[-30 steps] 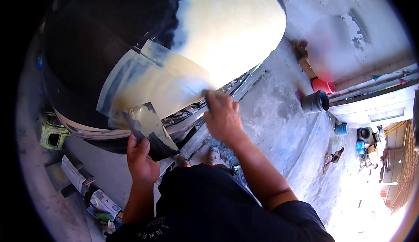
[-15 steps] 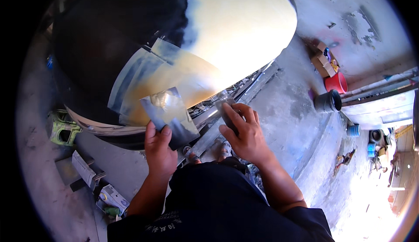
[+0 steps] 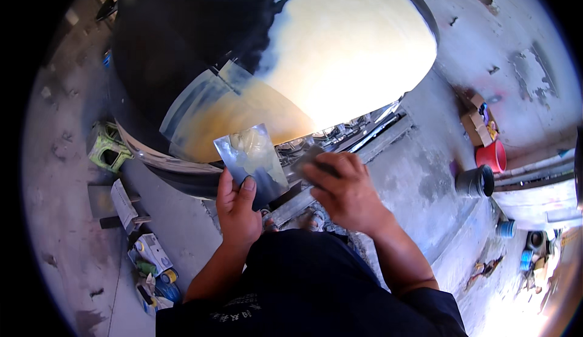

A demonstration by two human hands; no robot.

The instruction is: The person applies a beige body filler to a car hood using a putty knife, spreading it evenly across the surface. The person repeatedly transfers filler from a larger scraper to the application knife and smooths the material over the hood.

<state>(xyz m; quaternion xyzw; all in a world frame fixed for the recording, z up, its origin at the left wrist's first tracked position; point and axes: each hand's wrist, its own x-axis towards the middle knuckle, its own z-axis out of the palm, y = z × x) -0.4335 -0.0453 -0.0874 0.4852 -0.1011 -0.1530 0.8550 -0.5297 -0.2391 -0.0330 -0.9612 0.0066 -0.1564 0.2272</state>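
Observation:
My left hand (image 3: 238, 212) grips the lower edge of a flat rectangular metal plate (image 3: 269, 168), thumb on top. A smear of pale cream filler putty (image 3: 248, 140) lies on the plate's far part. Just to its right, my right hand (image 3: 352, 194) is closed round a small dark scraper (image 3: 310, 156), slightly blurred, whose edge is close to the plate; I cannot tell whether they touch. Beyond both hands curves a car's front panel (image 3: 358, 51), black on the left and pale cream on the right, with a sanded, yellowish patch (image 3: 209, 127) nearest the plate.
Exposed car front parts (image 3: 340, 133) lie below the panel's edge. On the floor at right stand a cardboard box (image 3: 477, 127), a red bucket (image 3: 490, 156) and a black bucket (image 3: 470, 182). At left are a green-yellow plastic stool (image 3: 109, 148) and an open carton (image 3: 153, 253).
My view has shifted, so the car and floor items sit farther right. The scraper has come nearer the plate's right side, and the right hand has turned more palm-down.

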